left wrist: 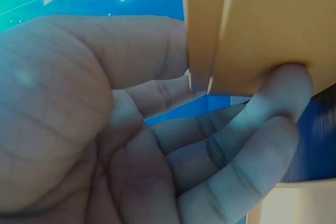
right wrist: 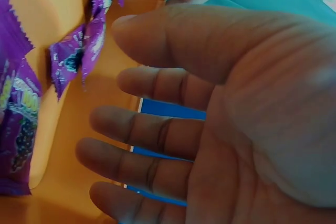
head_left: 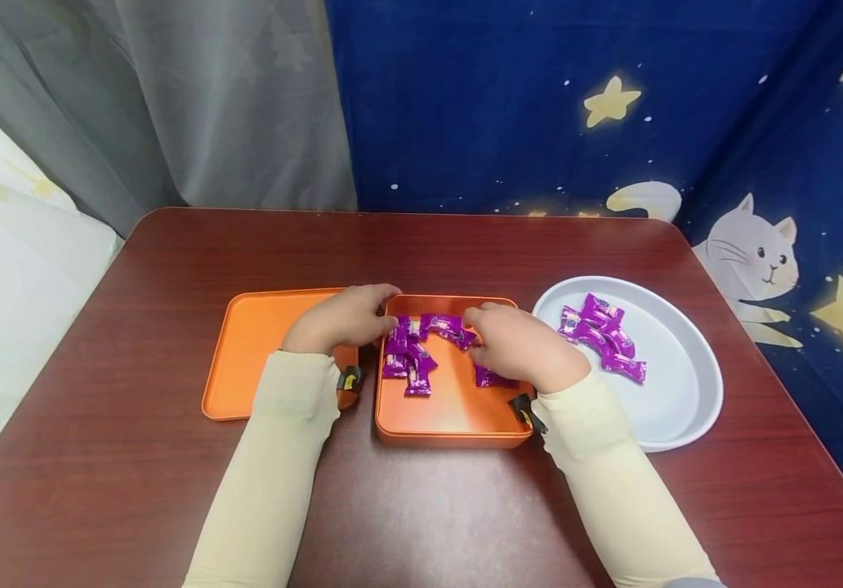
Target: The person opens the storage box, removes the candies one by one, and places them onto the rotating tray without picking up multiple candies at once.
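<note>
An orange box (head_left: 458, 408) stands mid-table with several purple-wrapped candies (head_left: 417, 384) inside, mostly along its left and far sides. My left hand (head_left: 344, 317) grips the box's left wall, thumb at the rim and fingertips against the outer side (left wrist: 252, 30). Over the box's right part reaches my right hand (head_left: 520, 343), its fingers spread apart and nothing between them. Grape pictures show on the candy wrappers (right wrist: 23, 124) in the right wrist view. One candy (head_left: 491, 376) lies beneath the right hand, partly hidden.
A flat orange lid (head_left: 245, 359) lies left of the box, partly covered by the left hand. To the right, a white oval tray (head_left: 675, 400) holds several more candies (head_left: 601, 331). Curtains (head_left: 466, 98) hang behind the dark red table (head_left: 135, 457).
</note>
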Available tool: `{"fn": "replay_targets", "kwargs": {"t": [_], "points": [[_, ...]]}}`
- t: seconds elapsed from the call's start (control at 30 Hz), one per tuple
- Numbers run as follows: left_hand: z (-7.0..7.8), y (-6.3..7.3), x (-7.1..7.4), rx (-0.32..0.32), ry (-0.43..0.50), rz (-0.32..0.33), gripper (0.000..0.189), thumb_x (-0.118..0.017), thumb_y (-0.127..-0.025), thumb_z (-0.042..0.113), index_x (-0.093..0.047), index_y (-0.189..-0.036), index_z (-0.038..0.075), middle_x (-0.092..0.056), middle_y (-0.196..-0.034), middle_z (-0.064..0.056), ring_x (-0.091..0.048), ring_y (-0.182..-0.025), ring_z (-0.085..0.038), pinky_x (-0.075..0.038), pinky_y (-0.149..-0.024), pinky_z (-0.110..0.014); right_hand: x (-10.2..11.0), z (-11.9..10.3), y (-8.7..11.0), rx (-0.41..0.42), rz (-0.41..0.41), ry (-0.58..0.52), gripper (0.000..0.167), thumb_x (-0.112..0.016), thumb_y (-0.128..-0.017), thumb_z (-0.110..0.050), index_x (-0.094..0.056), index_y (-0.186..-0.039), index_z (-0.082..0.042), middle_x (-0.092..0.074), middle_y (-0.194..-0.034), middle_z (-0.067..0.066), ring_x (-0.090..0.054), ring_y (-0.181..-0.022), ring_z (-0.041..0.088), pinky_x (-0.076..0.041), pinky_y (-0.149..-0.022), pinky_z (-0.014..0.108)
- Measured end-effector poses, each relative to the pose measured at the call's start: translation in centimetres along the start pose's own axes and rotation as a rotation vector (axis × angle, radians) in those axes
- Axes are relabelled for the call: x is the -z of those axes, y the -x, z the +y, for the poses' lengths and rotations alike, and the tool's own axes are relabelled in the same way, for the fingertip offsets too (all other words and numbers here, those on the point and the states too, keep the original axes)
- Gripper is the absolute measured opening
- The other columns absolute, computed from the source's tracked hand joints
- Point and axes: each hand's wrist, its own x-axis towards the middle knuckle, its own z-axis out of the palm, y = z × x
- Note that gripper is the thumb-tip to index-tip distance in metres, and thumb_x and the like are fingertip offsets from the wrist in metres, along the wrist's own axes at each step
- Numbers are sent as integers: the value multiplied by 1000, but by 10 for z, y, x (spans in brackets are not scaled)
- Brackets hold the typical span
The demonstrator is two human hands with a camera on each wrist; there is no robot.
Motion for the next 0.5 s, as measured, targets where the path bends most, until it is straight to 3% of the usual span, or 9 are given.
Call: {"fn": "replay_targets", "kwargs": {"t": [0.33, 0.5], "points": [[0, 0, -1, 10, -2, -6, 52, -58, -100, 20, -43, -149, 9, -52, -137, -14, -52, -110, -29, -45, -103, -48, -9, -1, -7, -72, -45, 14, 50, -76, -83, -14, -61, -130, -6, -61, -104, 9, -58, -94, 25, -53, -89, 40], [0, 0, 0, 14, -3, -3, 52, -58, -100, 20, -42, -149, 9, -54, -132, -14, -53, -107, -29, -47, -100, -46, -11, -1, -8, -84, -42, 55, 51, -76, -83, -14, -61, -131, -6, -61, -104, 11, -58, -93, 26, -53, -89, 42]]}}
